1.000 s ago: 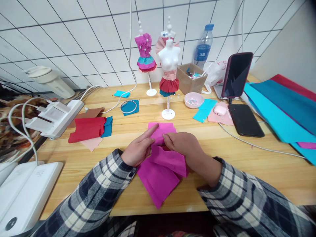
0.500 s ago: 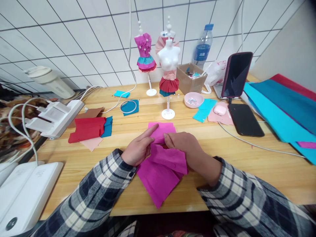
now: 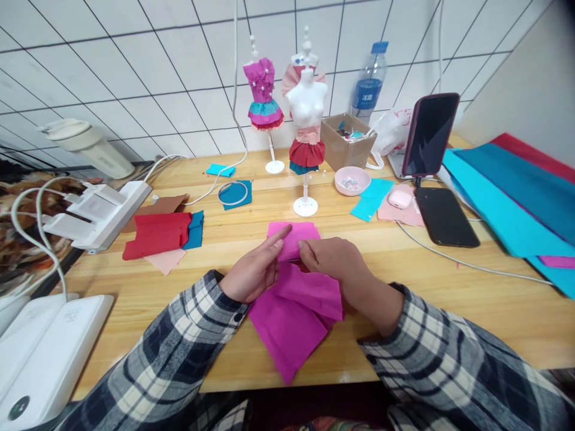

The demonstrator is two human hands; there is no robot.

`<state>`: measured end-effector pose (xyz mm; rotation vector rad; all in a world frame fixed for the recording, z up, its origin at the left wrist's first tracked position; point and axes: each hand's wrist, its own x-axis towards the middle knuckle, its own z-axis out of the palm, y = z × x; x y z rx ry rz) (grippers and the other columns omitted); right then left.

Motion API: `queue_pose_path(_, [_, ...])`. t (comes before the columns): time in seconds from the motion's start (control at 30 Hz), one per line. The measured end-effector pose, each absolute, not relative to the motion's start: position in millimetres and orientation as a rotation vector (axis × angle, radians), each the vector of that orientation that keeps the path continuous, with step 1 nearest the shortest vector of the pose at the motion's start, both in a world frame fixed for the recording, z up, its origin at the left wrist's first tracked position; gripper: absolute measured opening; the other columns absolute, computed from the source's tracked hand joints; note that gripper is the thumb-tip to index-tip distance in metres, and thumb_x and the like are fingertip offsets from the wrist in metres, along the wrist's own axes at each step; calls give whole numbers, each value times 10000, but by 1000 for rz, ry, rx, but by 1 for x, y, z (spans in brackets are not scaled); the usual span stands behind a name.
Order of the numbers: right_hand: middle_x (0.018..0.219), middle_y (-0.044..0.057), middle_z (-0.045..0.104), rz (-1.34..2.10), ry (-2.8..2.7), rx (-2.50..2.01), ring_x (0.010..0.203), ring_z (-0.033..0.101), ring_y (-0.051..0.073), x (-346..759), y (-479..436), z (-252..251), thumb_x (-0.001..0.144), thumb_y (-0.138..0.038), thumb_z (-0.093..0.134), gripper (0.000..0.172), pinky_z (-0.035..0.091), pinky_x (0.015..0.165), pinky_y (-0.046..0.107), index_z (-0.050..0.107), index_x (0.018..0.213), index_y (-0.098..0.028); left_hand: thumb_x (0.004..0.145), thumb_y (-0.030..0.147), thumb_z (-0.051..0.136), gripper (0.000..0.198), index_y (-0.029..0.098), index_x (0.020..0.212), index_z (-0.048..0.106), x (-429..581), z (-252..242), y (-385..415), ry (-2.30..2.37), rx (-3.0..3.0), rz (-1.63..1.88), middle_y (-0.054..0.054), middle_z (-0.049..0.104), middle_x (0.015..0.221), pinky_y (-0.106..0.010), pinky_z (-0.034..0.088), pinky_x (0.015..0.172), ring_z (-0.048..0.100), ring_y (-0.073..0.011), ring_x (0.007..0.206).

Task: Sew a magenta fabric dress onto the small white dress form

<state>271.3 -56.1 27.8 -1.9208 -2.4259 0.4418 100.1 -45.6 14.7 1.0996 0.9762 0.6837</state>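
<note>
Several sheets of magenta crepe paper (image 3: 291, 320) lie on the wooden table (image 3: 449, 299) right in front of me. My left hand (image 3: 254, 269) rests on the paper, index finger stretched forward and the other fingers curled onto the sheet. My right hand (image 3: 335, 260) pinches a fold of the same paper beside it, fingers pressed together. A lighter pink piece (image 3: 294, 236) shows just beyond my fingertips. Both sleeves are plaid.
A white mini mannequin (image 3: 306, 131) with a red skirt stands behind the paper, a second one (image 3: 263, 96) in magenta further back. Red and blue paper (image 3: 157, 233) lies left, a bead bowl (image 3: 353, 179), cardboard box (image 3: 348, 143), phones (image 3: 442, 215) and blue sheets (image 3: 516, 203) right.
Hardly anything moved. My left index finger has edged a little forward over the pink piece, and the view shifted slightly.
</note>
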Motion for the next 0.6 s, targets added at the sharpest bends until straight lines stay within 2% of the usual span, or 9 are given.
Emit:
queue_pose_path(0.1, [820,54,734,422,-2409,-1890,676,646,205,271,-58,27,992,-378,228,494,290,535,290,689,880,-238,909,560,454,638,230,1452,396,101,15,-46,851,951,622,-103,656,1216,-433,451,960,601,-281,1126])
queue_pose_path(0.27, [849,58,738,463,-2427,-1887,719,657,209,270,-57,30,991,-378,236,493,307,547,287,694,891,-226,962,543,333,653,173,1497,280,99,13,-46,723,781,578,-139,540,1391,-465,275,1120,467,-284,1313])
queue_pose_path(0.43, [852,65,734,523,-2451,-1884,736,655,204,269,-56,31,993,-359,235,498,323,556,281,697,887,-208,979,517,300,655,143,1511,224,98,11,-46,692,737,586,-143,411,1498,-455,93,1183,290,-274,1428])
queue_pose_path(0.5, [863,61,734,529,-2448,-1879,739,653,199,269,-55,30,994,-361,235,493,321,558,279,693,891,-209,984,512,280,643,155,1514,210,99,11,-46,698,731,590,-134,410,1500,-464,66,1187,275,-266,1436])
queue_pose_path(0.6, [886,59,734,522,-2438,-1877,741,652,196,269,-55,28,998,-360,227,494,317,558,279,686,897,-208,988,505,254,637,154,1516,195,101,13,-46,701,725,593,-141,425,1488,-494,90,1182,299,-274,1425])
